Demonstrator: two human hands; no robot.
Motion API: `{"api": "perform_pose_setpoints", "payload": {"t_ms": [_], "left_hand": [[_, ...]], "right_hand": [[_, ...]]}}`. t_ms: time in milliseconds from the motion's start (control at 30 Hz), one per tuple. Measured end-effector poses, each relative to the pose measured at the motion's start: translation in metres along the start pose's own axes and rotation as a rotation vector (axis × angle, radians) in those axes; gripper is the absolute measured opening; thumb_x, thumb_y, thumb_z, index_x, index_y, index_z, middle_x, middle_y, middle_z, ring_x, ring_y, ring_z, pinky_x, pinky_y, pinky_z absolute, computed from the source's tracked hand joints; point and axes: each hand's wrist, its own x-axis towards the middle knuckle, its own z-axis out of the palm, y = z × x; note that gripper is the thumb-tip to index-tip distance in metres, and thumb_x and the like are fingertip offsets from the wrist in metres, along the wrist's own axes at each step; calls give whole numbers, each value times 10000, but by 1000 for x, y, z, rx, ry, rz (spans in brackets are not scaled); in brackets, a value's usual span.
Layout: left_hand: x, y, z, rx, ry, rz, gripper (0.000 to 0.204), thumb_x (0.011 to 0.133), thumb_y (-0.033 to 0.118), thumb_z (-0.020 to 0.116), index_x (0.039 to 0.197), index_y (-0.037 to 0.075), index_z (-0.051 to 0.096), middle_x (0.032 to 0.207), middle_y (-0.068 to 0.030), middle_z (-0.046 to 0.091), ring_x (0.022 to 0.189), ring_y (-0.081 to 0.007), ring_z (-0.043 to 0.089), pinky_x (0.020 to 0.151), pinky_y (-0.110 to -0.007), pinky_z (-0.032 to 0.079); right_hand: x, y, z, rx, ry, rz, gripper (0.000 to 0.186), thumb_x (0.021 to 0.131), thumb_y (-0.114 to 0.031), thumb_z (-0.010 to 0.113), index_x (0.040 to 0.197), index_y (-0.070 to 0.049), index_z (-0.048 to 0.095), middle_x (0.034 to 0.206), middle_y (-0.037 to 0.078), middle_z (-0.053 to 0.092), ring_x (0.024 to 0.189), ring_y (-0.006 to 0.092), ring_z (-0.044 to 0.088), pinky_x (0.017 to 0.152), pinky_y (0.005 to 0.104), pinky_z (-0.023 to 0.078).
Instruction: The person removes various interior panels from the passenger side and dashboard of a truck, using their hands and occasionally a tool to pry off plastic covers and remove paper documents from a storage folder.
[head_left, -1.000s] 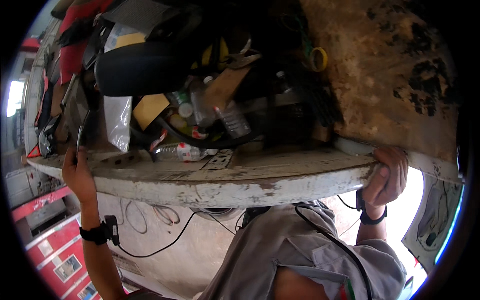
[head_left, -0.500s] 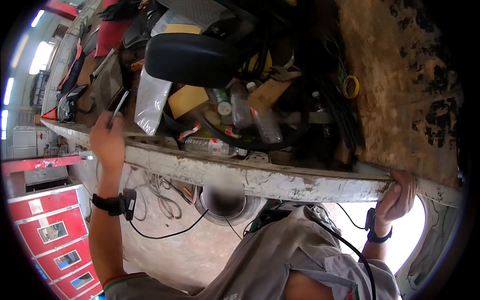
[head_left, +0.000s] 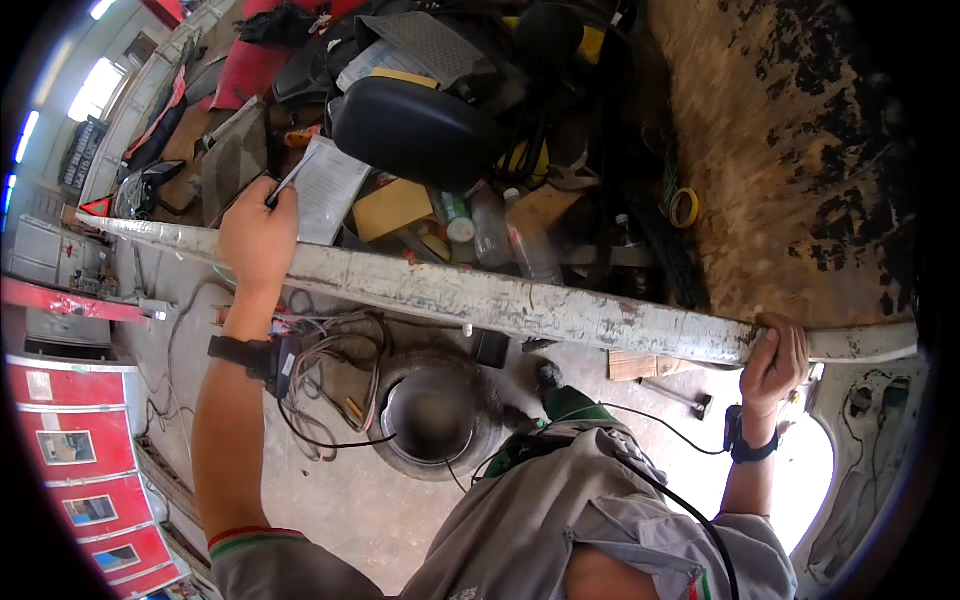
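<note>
1. Right now the long pale panel edge, chipped and worn white, runs across the view from upper left down to lower right, with both of the person's hands on it.
2. At the far right end, the right hand has its grip wrapped around the edge from below, fingers curled over the top.
3. Toward the left end, the left hand rests against the edge, its grip pinched on a thin metal tool that points up and away over the clutter.
4. So the edge's long axis lies between the two hands, which sit well apart; neither is nearer, since both touch it.
5. Behind the edge lies a heap: a black rounded mirror housing, a clear plastic bottle, a sheet of paper, and a yellow tape roll.
6. Below, on the floor, sit a dark round bowl-like part and loose wiring.
</note>
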Motion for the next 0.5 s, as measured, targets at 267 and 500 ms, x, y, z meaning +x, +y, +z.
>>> {"api": "perform_pose_setpoints", "payload": {"t_ms": [267, 500], "left_hand": [[-5, -11, 4, -29, 118, -3, 226, 828, 297, 606, 846, 89, 693, 792, -180, 676, 762, -418, 641, 664, -496, 498], [-8, -11, 0, -43, 167, 36, 224, 820, 292, 624, 852, 86, 707, 797, -171, 690, 756, -397, 659, 665, -501, 510]], "right_hand": [[20, -10, -23, 61, -164, 89, 171, 914, -116, 560, 914, 14, 672, 801, 179, 672, 718, 329, 653, 663, 376, 492], [134, -91, -76, 97, -487, 64, 200, 916, -152, 641, 975, 23, 718, 748, 198, 687, 590, 258, 661, 551, 359, 490]]}}
